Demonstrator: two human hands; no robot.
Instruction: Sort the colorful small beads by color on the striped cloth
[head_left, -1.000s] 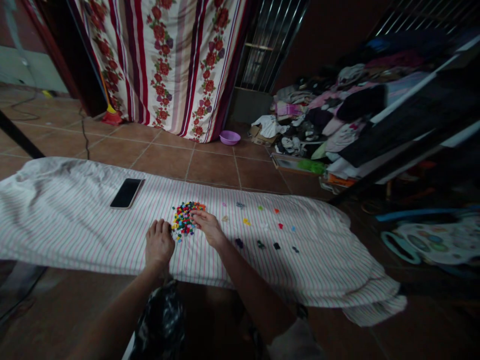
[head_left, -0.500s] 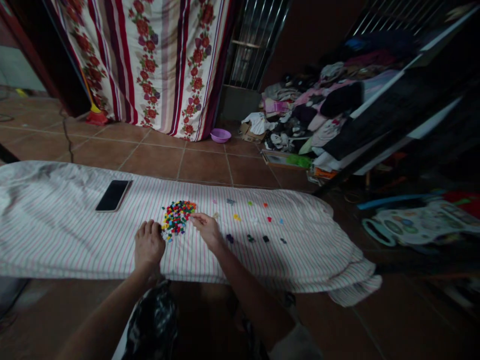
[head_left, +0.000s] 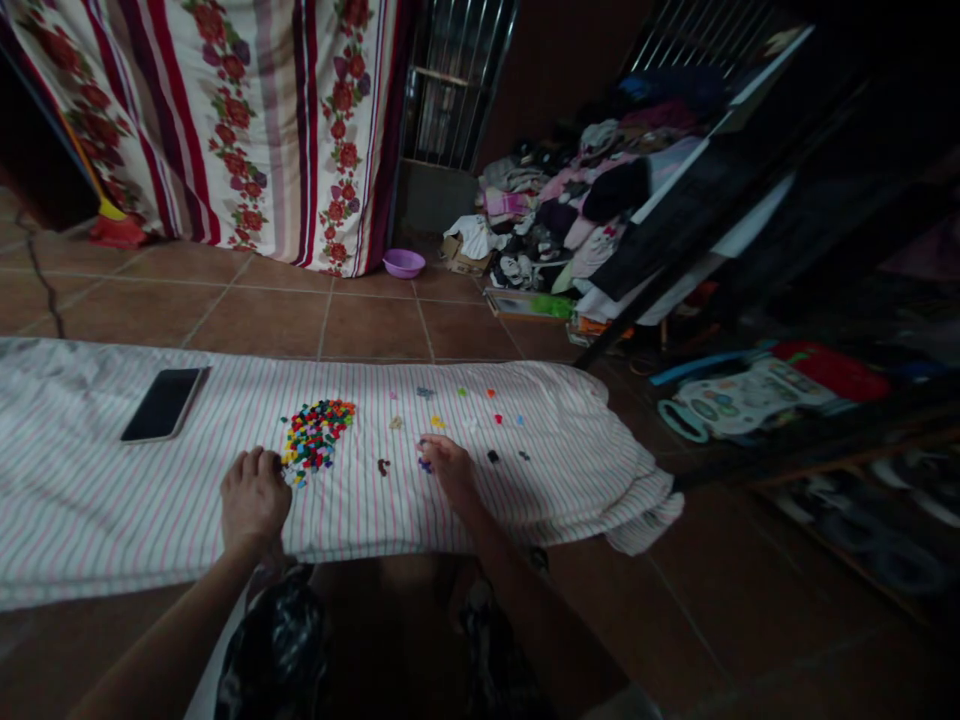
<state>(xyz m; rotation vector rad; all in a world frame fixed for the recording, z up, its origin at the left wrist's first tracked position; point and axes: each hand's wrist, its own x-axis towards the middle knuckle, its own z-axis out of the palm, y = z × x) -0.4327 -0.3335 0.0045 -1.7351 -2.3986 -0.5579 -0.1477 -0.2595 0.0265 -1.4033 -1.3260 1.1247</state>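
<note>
A heap of small, many-coloured pieces [head_left: 319, 435], like tiny bricks or beads, lies on the striped cloth [head_left: 360, 510]. My left hand [head_left: 256, 497] rests at the heap's left edge, fingers curled down and together; whatever is under them is hidden. To the right of the heap, my right hand [head_left: 450, 470] is closed in a pinch just above a few purple pieces [head_left: 425, 465]. What sits between its fingertips is too small to make out. Around it lie little same-coloured groups in rows, among them brown pieces [head_left: 383, 467], yellow pieces [head_left: 437, 422] and black pieces [head_left: 493, 456].
A dark-screened phone [head_left: 163, 404] lies on the cloth at the left. Beyond on the tiled floor are a purple basin [head_left: 403, 263], a flowered curtain [head_left: 274, 130] and a heap of clothes [head_left: 570, 205]. A toy-like panel [head_left: 731, 400] stands at the right.
My right hand has moved right, from the heap's edge to the purple pieces. My left hand stays by the heap. The whole view has swung to the right.
</note>
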